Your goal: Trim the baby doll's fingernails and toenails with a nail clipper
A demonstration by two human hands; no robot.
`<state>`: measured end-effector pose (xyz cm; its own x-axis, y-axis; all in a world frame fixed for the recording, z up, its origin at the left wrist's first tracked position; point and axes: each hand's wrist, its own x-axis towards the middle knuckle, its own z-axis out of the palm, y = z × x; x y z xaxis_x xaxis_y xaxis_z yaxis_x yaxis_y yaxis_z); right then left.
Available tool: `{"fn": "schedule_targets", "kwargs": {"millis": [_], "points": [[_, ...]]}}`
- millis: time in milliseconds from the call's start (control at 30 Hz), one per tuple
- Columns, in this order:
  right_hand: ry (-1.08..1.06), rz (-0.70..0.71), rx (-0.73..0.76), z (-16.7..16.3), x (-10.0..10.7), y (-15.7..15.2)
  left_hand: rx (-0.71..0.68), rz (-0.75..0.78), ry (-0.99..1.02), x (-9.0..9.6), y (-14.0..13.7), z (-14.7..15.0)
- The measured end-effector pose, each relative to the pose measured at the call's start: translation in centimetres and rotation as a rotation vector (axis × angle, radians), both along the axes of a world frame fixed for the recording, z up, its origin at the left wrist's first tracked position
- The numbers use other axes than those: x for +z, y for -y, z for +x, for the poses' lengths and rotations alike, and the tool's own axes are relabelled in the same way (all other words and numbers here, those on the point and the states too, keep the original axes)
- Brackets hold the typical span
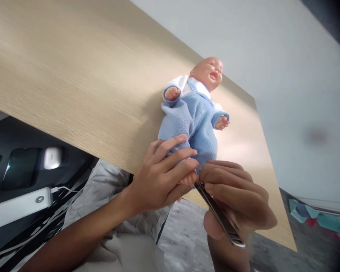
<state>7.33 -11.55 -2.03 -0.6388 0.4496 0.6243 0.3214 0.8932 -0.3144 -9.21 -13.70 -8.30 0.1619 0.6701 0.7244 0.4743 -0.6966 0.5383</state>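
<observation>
A baby doll (200,117) in a blue fleece overall with white sleeves lies on its back on the wooden table (82,83), its head toward the wall. My left hand (170,170) is wrapped round the doll's lower leg, and the bare toes (188,178) show beneath my fingers. Between the fingers and thumb of my right hand (235,192) is a dark metal nail clipper (217,213). Its jaw end is right at the doll's toes; whether it touches them I cannot tell. The doll's other foot is mostly hidden by my hands.
On a dark surface at the left lie a white power bank (19,207) with a cable, a small white case (52,158) and a dark phone-like object (21,168). A pale wall (286,87) runs along the table's far edge. Colourful cloth (319,219) lies on the floor at right.
</observation>
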Motion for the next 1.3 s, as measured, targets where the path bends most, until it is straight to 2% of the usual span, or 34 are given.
{"fn": "schedule_targets", "kwargs": {"millis": [100,167,233,300,500,767,1300], "points": [[-0.244,-0.043,0.004,-0.8,0.7,-0.4,-0.004,0.007,0.007,0.0,0.0,0.0],[-0.301,-0.081,0.070,-1.0,1.0,-0.8,-0.009,0.008,0.012,0.0,0.0,0.0],[-0.375,-0.060,0.111,-1.1,0.9,-1.0,-0.017,0.003,0.020,0.0,0.0,0.0],[-0.431,-0.025,0.079,-1.0,0.7,-1.0,-0.026,0.002,0.030,0.0,0.0,0.0],[-0.225,0.037,0.033,-1.0,0.1,-0.4,-0.014,0.020,0.016,-0.1,0.1,0.1],[-0.213,0.181,-0.009,-1.9,0.4,-0.5,-0.006,0.015,0.037,-0.2,0.0,0.4],[-0.255,0.176,0.024,-1.4,0.1,-0.8,-0.075,0.065,0.074,0.1,-0.3,0.1]]}}
